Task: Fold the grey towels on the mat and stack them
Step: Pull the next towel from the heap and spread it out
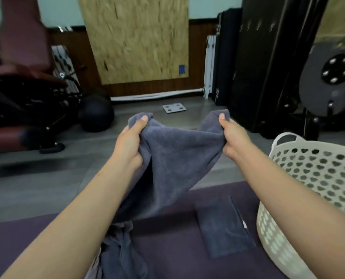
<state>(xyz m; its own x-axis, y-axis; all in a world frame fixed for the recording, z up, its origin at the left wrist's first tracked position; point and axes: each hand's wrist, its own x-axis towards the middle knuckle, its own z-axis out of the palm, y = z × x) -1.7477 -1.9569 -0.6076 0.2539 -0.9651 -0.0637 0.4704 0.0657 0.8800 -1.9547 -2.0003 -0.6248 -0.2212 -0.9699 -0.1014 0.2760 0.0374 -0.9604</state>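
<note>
A grey towel (pixel 173 162) hangs in the air in front of me, held up by its two upper corners. My left hand (pixel 130 140) pinches the left corner and my right hand (pixel 233 137) pinches the right corner. The cloth sags between them and drapes down toward the purple mat (pixel 171 248). A folded grey towel (pixel 223 226) lies flat on the mat to the right. More crumpled grey towel cloth (pixel 119 252) lies on the mat near me, partly hidden by my left forearm.
A white perforated laundry basket (pixel 312 190) stands at the mat's right edge. Beyond the mat is grey floor with a small scale (pixel 174 108), a dark ball (pixel 96 115), a maroon bench at left and black gym equipment at right.
</note>
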